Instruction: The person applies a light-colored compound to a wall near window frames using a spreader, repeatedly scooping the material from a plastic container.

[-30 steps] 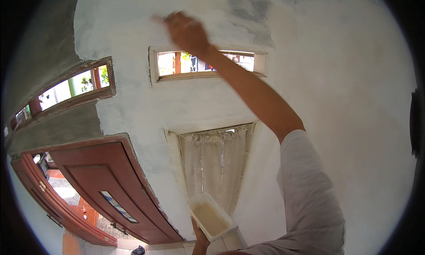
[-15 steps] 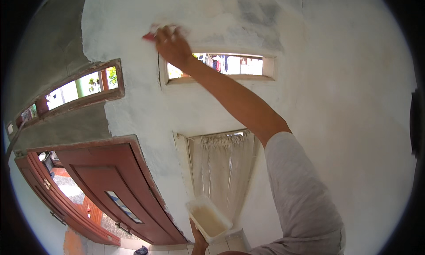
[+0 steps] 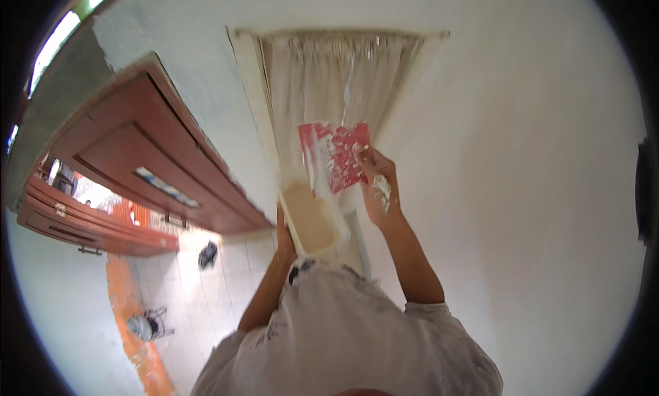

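Below the curtained window, my left hand (image 3: 285, 239) is closed on the side of a pale rectangular tub (image 3: 312, 221) with beige, cloudy contents. My right hand (image 3: 376, 179), smeared with white material, grips a flat red spreader (image 3: 333, 159) spattered with white, held just above and right of the tub's far end. The spreader's lower left edge is close to the tub's rim; I cannot tell if they touch.
Ahead are a whitish wall (image 3: 515, 155) and a curtain (image 3: 343, 80). A reddish wooden door (image 3: 123, 162) stands at left. On the tiled floor (image 3: 206, 293) lie a dark bundle (image 3: 208, 255) and a small stool-like object (image 3: 147, 325) beside an orange-painted strip (image 3: 127, 313).
My view has tilted down from the upper wall. My right hand, earlier up near the high slot window, has come down beside the tub with the red spreader.
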### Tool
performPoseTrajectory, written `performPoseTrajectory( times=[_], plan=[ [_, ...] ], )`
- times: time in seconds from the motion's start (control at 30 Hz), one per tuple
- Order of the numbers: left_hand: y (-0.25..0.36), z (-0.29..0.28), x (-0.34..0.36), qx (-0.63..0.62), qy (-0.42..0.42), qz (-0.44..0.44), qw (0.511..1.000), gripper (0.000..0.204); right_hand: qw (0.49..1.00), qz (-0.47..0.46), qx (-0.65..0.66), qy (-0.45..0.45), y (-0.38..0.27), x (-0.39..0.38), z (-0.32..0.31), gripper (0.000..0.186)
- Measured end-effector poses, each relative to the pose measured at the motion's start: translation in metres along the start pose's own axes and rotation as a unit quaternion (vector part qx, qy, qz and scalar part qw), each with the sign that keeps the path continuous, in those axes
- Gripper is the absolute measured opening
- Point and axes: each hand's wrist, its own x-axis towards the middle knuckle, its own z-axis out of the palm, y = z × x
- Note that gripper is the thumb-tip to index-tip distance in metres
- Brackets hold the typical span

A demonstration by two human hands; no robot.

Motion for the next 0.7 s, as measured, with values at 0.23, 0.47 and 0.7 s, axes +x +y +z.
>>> performPoseTrajectory(
  times=[0.23, 0.47, 0.7],
  plan=[
    [-0.025, -0.012, 0.013, 0.147, -0.038, -0.116, 0.982, 0.057, 0.988, 0.053, -0.140, 0.036, 0.001, -0.063, -0.057, 0.008],
    [-0.054, -0.018, 0.020, 0.088, -0.061, -0.317, 0.942, 0.064, 0.899, -0.172, -0.363, -0.174, -0.027, -0.097, -0.094, 0.030],
    [-0.061, 0.018, 0.023, 0.222, -0.026, -0.397, 0.890, 0.074, 0.904, -0.097, -0.390, -0.147, -0.020, -0.114, -0.110, 0.035]
  ],
)
